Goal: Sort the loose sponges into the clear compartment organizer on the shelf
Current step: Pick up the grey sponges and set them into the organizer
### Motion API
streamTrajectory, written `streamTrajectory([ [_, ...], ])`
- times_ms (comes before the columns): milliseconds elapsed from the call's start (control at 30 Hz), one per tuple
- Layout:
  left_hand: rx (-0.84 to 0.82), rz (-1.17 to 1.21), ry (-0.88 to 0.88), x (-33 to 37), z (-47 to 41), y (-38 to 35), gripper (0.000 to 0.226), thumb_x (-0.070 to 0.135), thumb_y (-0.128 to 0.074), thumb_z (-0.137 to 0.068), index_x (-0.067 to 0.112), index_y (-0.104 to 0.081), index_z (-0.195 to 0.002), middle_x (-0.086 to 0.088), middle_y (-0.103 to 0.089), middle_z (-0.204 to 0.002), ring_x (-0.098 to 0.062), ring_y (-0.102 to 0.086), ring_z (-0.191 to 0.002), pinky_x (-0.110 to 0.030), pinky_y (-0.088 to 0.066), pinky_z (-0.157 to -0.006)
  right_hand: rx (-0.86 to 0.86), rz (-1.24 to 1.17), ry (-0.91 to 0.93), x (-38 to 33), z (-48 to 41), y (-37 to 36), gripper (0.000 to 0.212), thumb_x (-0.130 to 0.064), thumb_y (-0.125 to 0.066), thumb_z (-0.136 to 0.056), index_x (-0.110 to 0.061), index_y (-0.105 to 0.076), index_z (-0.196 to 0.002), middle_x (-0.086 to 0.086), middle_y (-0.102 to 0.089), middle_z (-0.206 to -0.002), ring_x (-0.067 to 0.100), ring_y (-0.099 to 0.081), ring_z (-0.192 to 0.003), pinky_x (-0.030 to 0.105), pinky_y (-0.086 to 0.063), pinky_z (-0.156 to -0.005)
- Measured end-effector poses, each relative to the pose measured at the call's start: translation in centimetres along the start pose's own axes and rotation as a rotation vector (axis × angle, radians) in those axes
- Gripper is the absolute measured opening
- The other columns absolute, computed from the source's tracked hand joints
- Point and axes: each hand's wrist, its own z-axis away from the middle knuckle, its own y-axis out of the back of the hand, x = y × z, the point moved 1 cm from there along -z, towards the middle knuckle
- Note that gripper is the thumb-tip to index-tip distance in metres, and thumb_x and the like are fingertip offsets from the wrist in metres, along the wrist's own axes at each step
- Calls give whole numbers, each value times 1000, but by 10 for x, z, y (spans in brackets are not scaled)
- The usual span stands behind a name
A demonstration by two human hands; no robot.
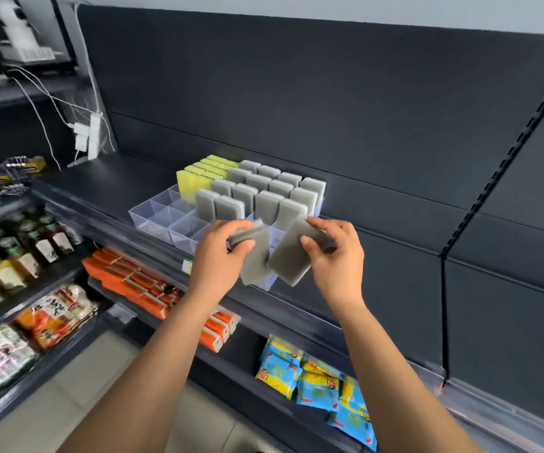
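My left hand (221, 253) has fingers and thumb curled round a small stack of grey sponges (256, 256). My right hand (332, 253) pinches a single grey sponge (292, 253) between thumb and fingers, tilted, just beside the stack. Both hover over the front edge of the shelf (100, 188), at the near right corner of the organizer (153, 217). Upright grey sponges (264, 191) fill its right rows, and yellow sponges (205, 174) stand at its back left.
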Motion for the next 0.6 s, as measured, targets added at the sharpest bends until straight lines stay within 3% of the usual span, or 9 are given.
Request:
streamTrajectory([
  [200, 38, -36, 2, -22, -53, -1, 28, 15, -62, -87, 27, -62, -112, 6, -52, -114, -16, -50, -100, -34, -46, -79, 109, -33, 9, 15, -44, -42, 28, -6, -68, -83, -22, -67, -106, -18, -48, -95, 1, -52, -85, 6, -40, -70],
  [367, 25, -28, -28, -36, -92, -4, 27, 13, -61, -87, 27, -61, -110, 12, -46, -107, -11, -45, -97, -33, -47, -78, 85, 61, 1, 39, -68, -67, 30, -2, -65, -83, -22, -67, -105, -16, -47, -97, 12, -53, -92, 5, -39, -73],
  [500, -11, -16, -28, -41, -112, -11, 28, 15, -61, -88, 28, -60, -112, 14, -43, -107, -11, -43, -99, -32, -47, -76, 13, 169, 43, 57, -75, -78, 32, 2, -64, -82, -21, -67, -105, -23, -44, -97, 17, -53, -95, 20, -47, -77],
  [600, -42, -8, -56, -47, -123, -17, 28, 14, -62, -87, 25, -60, -113, 15, -44, -109, -8, -42, -98, -29, -44, -78, -39, 293, 124, 66, -73, -83, 35, 5, -64, -78, -18, -68, -104, -11, -50, -98, 18, -50, -96, 27, -48, -77],
])
